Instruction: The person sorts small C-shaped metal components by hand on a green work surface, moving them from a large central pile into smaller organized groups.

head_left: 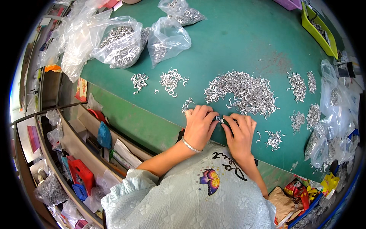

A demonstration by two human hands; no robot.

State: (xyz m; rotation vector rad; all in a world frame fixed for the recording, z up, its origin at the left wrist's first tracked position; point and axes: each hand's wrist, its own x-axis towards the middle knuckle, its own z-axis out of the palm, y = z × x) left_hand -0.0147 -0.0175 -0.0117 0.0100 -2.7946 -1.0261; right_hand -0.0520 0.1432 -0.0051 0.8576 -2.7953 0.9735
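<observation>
Close together at the near edge of the green table, both my hands are bent over small silver metal pieces. My left hand [200, 121], with a silver bracelet at its wrist, pinches a small curved metal piece [218, 118] between thumb and fingertips. Facing it, my right hand [241, 131] has its thumb and index finger closed on a similar small piece, mostly hidden by the fingertips. Just beyond my hands lies a large heap of curved silver pieces [244, 91]. A few pieces [187, 104] lie beside my left hand, and a small pile [274, 140] sits right of my right hand.
Further small piles [173, 81] lie at the left, others [297, 87] at the right. Filled clear plastic bags [121, 45] stand at the far left, more bags [331, 129] along the right edge. A yellow-green basket [319, 32] is at the far right. Shelves [76, 145] stand at the left.
</observation>
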